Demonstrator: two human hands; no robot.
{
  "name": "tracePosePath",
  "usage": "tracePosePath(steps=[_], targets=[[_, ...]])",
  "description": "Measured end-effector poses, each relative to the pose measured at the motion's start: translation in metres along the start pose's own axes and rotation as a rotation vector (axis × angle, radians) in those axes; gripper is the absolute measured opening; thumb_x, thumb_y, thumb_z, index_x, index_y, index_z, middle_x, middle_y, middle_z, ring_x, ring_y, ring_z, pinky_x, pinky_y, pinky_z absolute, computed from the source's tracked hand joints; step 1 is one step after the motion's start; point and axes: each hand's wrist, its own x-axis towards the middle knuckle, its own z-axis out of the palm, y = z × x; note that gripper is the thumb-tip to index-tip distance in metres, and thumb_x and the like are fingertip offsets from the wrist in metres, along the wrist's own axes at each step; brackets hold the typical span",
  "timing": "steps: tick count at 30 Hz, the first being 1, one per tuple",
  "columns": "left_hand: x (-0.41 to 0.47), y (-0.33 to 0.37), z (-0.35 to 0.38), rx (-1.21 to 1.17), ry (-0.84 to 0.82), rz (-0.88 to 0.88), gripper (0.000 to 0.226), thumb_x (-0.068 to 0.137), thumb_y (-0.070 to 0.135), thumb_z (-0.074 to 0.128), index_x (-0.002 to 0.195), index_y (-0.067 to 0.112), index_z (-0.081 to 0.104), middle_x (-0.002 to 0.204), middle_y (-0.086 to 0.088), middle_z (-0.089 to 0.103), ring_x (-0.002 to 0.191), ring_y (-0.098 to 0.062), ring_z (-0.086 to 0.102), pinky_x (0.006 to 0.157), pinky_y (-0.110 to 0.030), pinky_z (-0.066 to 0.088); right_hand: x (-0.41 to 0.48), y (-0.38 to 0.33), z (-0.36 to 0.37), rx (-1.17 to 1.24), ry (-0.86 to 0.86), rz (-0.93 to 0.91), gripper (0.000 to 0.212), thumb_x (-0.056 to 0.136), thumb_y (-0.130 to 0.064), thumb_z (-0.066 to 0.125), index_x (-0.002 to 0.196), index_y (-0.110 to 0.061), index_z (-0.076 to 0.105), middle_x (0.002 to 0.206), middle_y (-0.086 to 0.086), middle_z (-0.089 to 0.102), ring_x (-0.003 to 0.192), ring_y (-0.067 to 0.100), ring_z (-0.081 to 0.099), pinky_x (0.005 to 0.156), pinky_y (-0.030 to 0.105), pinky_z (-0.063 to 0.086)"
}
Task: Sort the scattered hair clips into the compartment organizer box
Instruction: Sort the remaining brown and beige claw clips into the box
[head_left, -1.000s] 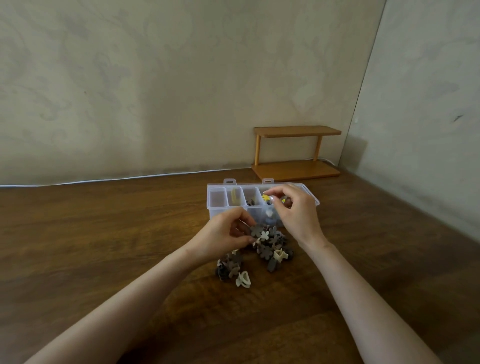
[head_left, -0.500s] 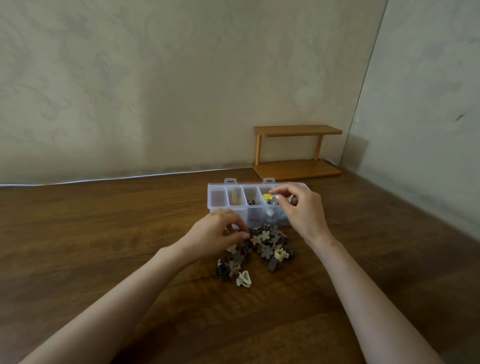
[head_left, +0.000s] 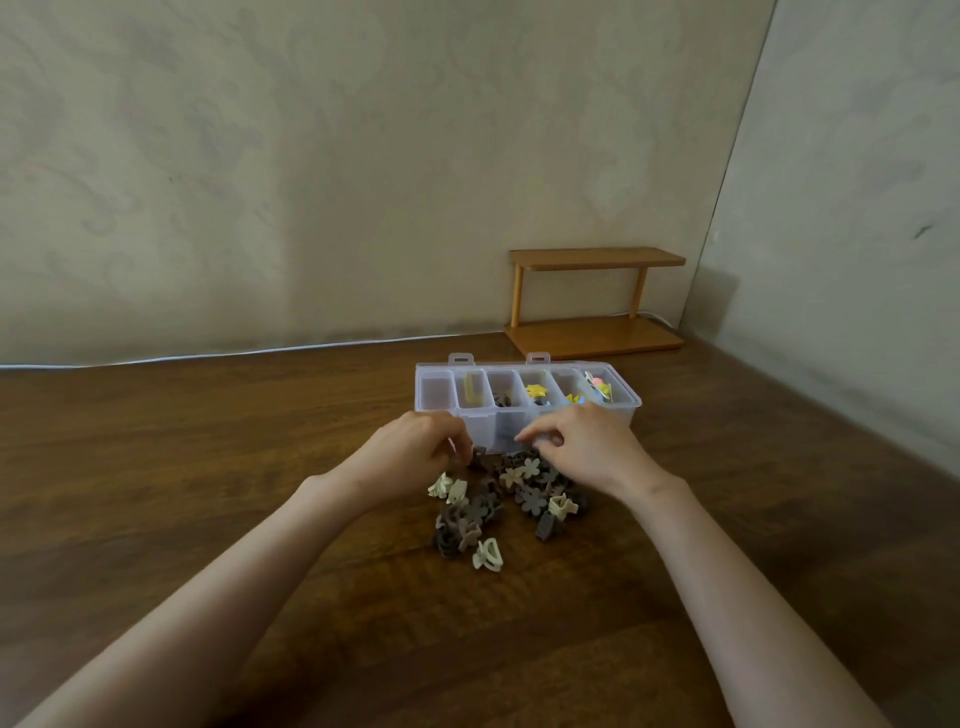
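tabletop: dark wood; carries everything.
white cable: runs along the wall at the far edge, well apart from the work.
left hand: down on the pile's left far corner, fingers curled into the clips. Grip: can't tell whether it's grasping one, as the fingertips are hidden.
cream clips: a pair just under the left hand, at the pile's left edge.
pile of hair clips: the task's things, mostly brown flower shapes with a few cream. They're heaped right in front of the box, likely to keep the carry short.
lone cream clip: at the near edge of the pile.
organizer box: clear plastic, open, its row of compartments facing the person and its long side against the pile.
box contents: pale yellow clip in the second compartment, dark brown clips in the third, yellow flower clip in the fourth, bright mixed ones at the far right. Looks colour-sorted.
right hand: at the pile's right far corner, touching the box front, thumb and forefinger drawn together. Grip: contents too small to tell.
step, judged: both hands picking; most of the pile is unsorted.
wooden shelf: in the back corner, unused.
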Motion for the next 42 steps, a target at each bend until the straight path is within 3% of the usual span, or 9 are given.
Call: tracePosePath(steps=[3,7,11,17,21,26,33,37,42], targets=[[0.0,-0.003,-0.007,0.038,-0.127,-0.015,0.014,0.087,0.02,0.06,0.099,0.027,0.062,0.106,0.011,0.059,0.099,-0.005,0.055,0.082,-0.021,0.047,-0.001,-0.002,-0.002,0.04,-0.096,0.013,0.028,0.093,-0.016,0.049,0.101,-0.03,0.071,0.071,-0.022,0.053,0.056,-0.002,0.043,0.052,0.013,0.028],[-0.003,-0.006,-0.012,0.074,-0.302,-0.023,0.028,0.079,0.029,0.069,0.104,0.032,0.056,0.122,0.011,0.048,0.113,-0.005,0.04,0.099,-0.028,0.04,-0.001,0.005,-0.006,0.192,-0.103,0.088,0.028,0.088,-0.011,0.053,0.087,-0.032,0.071,0.06,-0.01,0.057,0.052,0.004,0.048,0.054,0.018,0.036],[-0.003,-0.007,-0.014,0.06,-0.333,-0.001,0.033,0.078,0.033,0.07,0.106,0.034,0.054,0.124,0.011,0.048,0.119,-0.007,0.038,0.103,-0.03,0.037,-0.005,0.018,-0.012,0.323,-0.19,0.137,0.007,0.086,-0.022,0.066,0.091,-0.026,0.067,0.07,0.002,0.069,0.059,0.011,0.064,0.053,0.022,0.045],[-0.004,-0.003,-0.012,0.075,-0.374,0.039,0.046,0.072,0.042,0.073,0.113,0.036,0.052,0.125,0.012,0.045,0.118,-0.008,0.034,0.101,-0.031,0.037,-0.007,0.019,-0.014,0.509,-0.311,0.164,0.012,0.087,-0.021,0.065,0.099,-0.02,0.063,0.069,0.008,0.069,0.057,0.022,0.067,0.05,0.024,0.049],[-0.006,-0.001,-0.012,0.09,-0.366,0.033,0.03,0.074,0.038,0.072,0.097,0.038,0.052,0.124,0.011,0.045,0.118,-0.009,0.033,0.102,-0.033,0.037,-0.007,0.011,-0.014,0.69,-0.251,0.102,0.012,0.089,-0.015,0.061,0.101,-0.013,0.063,0.081,0.009,0.073,0.066,0.024,0.069,0.058,0.026,0.054],[-0.005,-0.003,-0.015,0.103,-0.329,0.024,0.013,0.081,0.033,0.067,0.092,0.026,0.064,0.124,0.009,0.049,0.119,-0.008,0.035,0.102,-0.031,0.036,-0.007,0.012,-0.015,0.642,-0.092,0.125,0.007,0.09,-0.016,0.06,0.094,-0.012,0.065,0.079,0.008,0.073,0.066,0.021,0.069,0.055,0.021,0.052],[-0.004,0.006,-0.015,0.035,-0.228,0.063,0.018,0.085,0.034,0.061,0.103,0.029,0.063,0.114,0.01,0.056,0.106,-0.005,0.045,0.096,-0.029,0.041,-0.009,0.02,-0.017,0.525,-0.133,0.202,0.018,0.091,-0.025,0.06,0.08,-0.012,0.068,0.067,0.005,0.071,0.055,0.016,0.066,0.05,0.018,0.046],[-0.005,0.009,-0.013,0.029,-0.27,0.106,0.029,0.087,0.028,0.06,0.116,0.035,0.057,0.118,0.01,0.051,0.11,-0.006,0.042,0.095,-0.026,0.038,-0.009,0.024,-0.016,0.467,-0.088,0.217,0.012,0.089,-0.026,0.062,0.085,-0.017,0.068,0.067,0.005,0.071,0.056,0.015,0.066,0.053,0.019,0.046],[-0.008,0.011,-0.02,-0.09,-0.351,0.077,0.02,0.09,0.019,0.056,0.107,0.029,0.062,0.111,0.013,0.061,0.101,0.002,0.054,0.085,-0.015,0.044,-0.007,0.023,-0.012,0.393,-0.135,0.161,0.016,0.093,-0.02,0.057,0.1,-0.03,0.067,0.067,0.0,0.067,0.057,0.005,0.059,0.055,0.019,0.045]])
